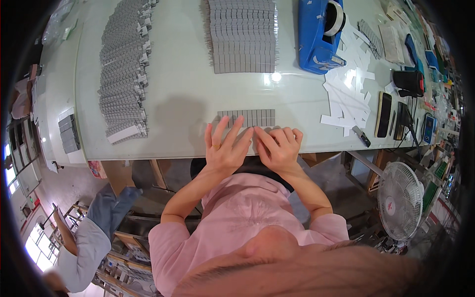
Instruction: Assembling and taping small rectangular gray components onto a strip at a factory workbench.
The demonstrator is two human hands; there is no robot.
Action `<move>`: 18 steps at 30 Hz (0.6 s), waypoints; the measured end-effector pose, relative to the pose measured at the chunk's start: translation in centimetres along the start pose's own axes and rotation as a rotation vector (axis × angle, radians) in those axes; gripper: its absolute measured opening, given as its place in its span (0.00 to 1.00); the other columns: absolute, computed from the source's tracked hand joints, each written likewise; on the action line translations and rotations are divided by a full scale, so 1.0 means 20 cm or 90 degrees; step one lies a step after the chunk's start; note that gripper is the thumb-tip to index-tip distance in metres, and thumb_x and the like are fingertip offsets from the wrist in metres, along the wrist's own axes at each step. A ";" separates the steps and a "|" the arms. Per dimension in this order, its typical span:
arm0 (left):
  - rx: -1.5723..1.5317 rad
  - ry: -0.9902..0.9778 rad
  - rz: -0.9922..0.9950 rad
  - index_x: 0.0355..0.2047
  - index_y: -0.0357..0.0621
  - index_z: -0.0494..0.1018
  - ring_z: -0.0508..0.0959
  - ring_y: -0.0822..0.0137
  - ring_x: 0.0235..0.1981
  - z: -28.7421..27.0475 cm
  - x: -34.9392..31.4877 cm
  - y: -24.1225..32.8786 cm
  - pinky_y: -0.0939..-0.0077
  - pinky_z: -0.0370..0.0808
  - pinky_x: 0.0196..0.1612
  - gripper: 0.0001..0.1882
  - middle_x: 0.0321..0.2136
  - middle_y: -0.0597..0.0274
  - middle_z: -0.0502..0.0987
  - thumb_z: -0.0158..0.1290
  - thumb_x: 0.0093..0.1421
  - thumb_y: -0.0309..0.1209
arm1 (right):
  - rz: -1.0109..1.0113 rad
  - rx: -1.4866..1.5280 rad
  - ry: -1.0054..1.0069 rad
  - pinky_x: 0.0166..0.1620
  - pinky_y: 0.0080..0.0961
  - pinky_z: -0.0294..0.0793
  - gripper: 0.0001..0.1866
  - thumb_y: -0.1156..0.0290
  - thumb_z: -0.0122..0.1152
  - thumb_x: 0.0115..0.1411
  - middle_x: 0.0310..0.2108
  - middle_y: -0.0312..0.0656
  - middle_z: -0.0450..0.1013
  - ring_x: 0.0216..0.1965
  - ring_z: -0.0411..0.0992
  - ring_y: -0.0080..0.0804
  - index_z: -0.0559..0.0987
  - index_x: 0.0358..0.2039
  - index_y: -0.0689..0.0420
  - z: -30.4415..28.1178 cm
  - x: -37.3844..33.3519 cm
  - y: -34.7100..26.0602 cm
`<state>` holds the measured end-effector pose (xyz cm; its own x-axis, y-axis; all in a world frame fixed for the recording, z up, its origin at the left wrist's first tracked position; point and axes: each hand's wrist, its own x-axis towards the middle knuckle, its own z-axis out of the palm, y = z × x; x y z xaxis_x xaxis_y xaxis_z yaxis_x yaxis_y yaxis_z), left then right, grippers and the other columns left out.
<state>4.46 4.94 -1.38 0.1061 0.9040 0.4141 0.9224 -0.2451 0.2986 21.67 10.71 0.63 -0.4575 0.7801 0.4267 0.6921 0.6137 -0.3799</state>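
Note:
A flat block of narrow grey pieces (257,115), set side by side, lies near the table's front edge. My left hand (226,151) is open at its left part, fingers spread, with two fingertips over the grey pieces. My right hand (279,151) is at the block's near edge, its fingers bent and a little apart. One fingertip of each hand comes together at that edge, close to the middle of the block. No object shows between the fingers of either hand. The underside of my right hand is hidden.
A larger grey stack (242,42) lies farther back, and a long grey pile (123,74) runs along the left. To the right are a blue tape dispenser (311,42), white paper strips (341,96), a utility knife (362,137) and a phone (383,115). A fan (401,200) stands lower right.

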 end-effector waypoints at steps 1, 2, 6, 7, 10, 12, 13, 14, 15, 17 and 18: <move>-0.002 -0.001 0.002 0.49 0.59 0.81 0.61 0.47 0.66 0.00 0.00 0.00 0.46 0.47 0.70 0.18 0.61 0.59 0.70 0.60 0.57 0.33 | -0.005 0.001 -0.002 0.43 0.32 0.57 0.16 0.70 0.68 0.49 0.26 0.29 0.65 0.28 0.65 0.28 0.85 0.41 0.46 0.00 0.00 0.00; -0.003 0.006 -0.006 0.49 0.59 0.81 0.61 0.47 0.66 0.00 0.00 0.00 0.47 0.47 0.70 0.18 0.61 0.59 0.71 0.60 0.57 0.33 | -0.011 0.002 -0.004 0.43 0.32 0.57 0.16 0.70 0.68 0.49 0.26 0.29 0.66 0.28 0.65 0.28 0.85 0.41 0.46 0.00 0.01 0.00; 0.007 0.016 -0.023 0.48 0.58 0.82 0.61 0.48 0.66 -0.01 -0.01 0.00 0.47 0.46 0.70 0.17 0.61 0.60 0.71 0.59 0.58 0.34 | -0.016 -0.015 -0.015 0.43 0.31 0.59 0.16 0.67 0.68 0.51 0.27 0.27 0.68 0.29 0.66 0.26 0.84 0.42 0.45 0.01 0.01 0.00; 0.007 0.015 -0.023 0.48 0.58 0.82 0.61 0.48 0.66 -0.01 -0.01 0.00 0.47 0.46 0.70 0.17 0.61 0.60 0.71 0.59 0.58 0.34 | -0.022 -0.007 -0.023 0.43 0.31 0.58 0.16 0.68 0.68 0.50 0.27 0.27 0.67 0.29 0.65 0.26 0.84 0.42 0.45 0.01 0.01 0.00; 0.017 0.018 -0.032 0.48 0.57 0.82 0.61 0.48 0.66 0.00 -0.01 0.00 0.47 0.46 0.70 0.16 0.60 0.60 0.71 0.58 0.58 0.34 | -0.028 0.004 -0.037 0.43 0.32 0.57 0.16 0.69 0.68 0.50 0.28 0.28 0.67 0.30 0.65 0.26 0.84 0.42 0.45 0.01 0.01 0.00; 0.022 0.016 -0.031 0.48 0.56 0.82 0.61 0.48 0.66 0.01 -0.01 -0.01 0.47 0.47 0.70 0.16 0.60 0.60 0.71 0.58 0.58 0.34 | -0.029 0.008 -0.043 0.43 0.32 0.57 0.16 0.69 0.68 0.50 0.28 0.27 0.68 0.30 0.65 0.26 0.84 0.42 0.45 0.02 0.01 0.00; 0.022 0.016 -0.031 0.48 0.56 0.82 0.61 0.48 0.66 0.01 -0.01 -0.01 0.47 0.47 0.70 0.16 0.60 0.60 0.71 0.58 0.58 0.34 | -0.029 0.007 -0.045 0.43 0.32 0.57 0.16 0.69 0.68 0.50 0.28 0.27 0.68 0.30 0.65 0.26 0.84 0.42 0.45 0.02 0.01 0.00; 0.022 0.012 -0.029 0.48 0.56 0.82 0.61 0.48 0.66 0.01 -0.01 -0.01 0.47 0.47 0.70 0.16 0.60 0.60 0.71 0.58 0.58 0.34 | -0.029 0.006 -0.047 0.43 0.32 0.57 0.16 0.69 0.68 0.50 0.28 0.27 0.68 0.30 0.65 0.26 0.84 0.42 0.44 0.02 0.00 0.00; 0.023 0.008 -0.026 0.48 0.56 0.82 0.62 0.49 0.66 0.01 -0.02 -0.01 0.47 0.47 0.70 0.16 0.60 0.60 0.71 0.58 0.58 0.34 | -0.029 0.006 -0.047 0.43 0.32 0.57 0.16 0.69 0.68 0.50 0.28 0.27 0.68 0.30 0.65 0.26 0.84 0.42 0.44 0.02 0.00 0.00; 0.023 0.009 -0.026 0.48 0.56 0.82 0.62 0.49 0.66 0.01 -0.02 -0.01 0.47 0.47 0.70 0.16 0.60 0.61 0.71 0.58 0.58 0.34 | -0.028 0.010 -0.051 0.44 0.32 0.57 0.16 0.68 0.68 0.50 0.28 0.27 0.68 0.30 0.65 0.27 0.84 0.42 0.44 0.02 0.01 0.00; 0.022 0.010 -0.027 0.48 0.56 0.82 0.62 0.49 0.66 0.01 -0.02 -0.01 0.47 0.47 0.70 0.16 0.60 0.61 0.71 0.58 0.58 0.34 | -0.028 0.010 -0.051 0.44 0.32 0.57 0.16 0.68 0.68 0.50 0.28 0.27 0.68 0.30 0.65 0.27 0.84 0.42 0.44 0.02 0.00 0.00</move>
<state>4.29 4.81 -1.78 0.0614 0.9072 0.4161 0.9382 -0.1947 0.2861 21.49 10.88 0.34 -0.5310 0.7590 0.3768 0.6615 0.6491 -0.3756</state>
